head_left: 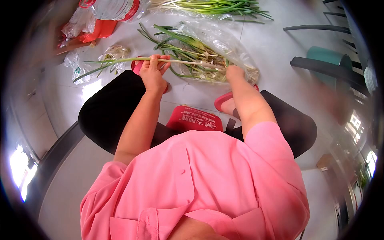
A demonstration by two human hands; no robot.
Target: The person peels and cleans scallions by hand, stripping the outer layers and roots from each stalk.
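The person works seated, with both hands forward of the knees. The left hand [155,74] has one long green onion [182,61] pinched between thumb and fingers partway along its length; the remaining fingers are loosely spread. Green leaves extend to the left of this grip, the longest drooping at the tip. The pale stem runs to the right of it, nearly level, toward the right hand [235,73].

The right hand is curled near the root end. Its fingertips are hidden, so it cannot be told whether they pinch the root, loose skin or the material below.

Beneath and beyond the stem, between the two hands, a heap of green onions [191,47] lies in an opened clear bag [218,35]. Roots and dry, brownish matter show in the heap, chiefly on the side nearer the right hand. A further bunch of green onions [216,7] lies well beyond the grip, with cleaner-looking pale stems.

In the inspector's judgement, the step in hand is work on the root end of a single stalk. The next move calls for a steady but light left pinch, since the stem may bruise or snap, and for a right-hand pull directed away from that pinch, clear of the heap.
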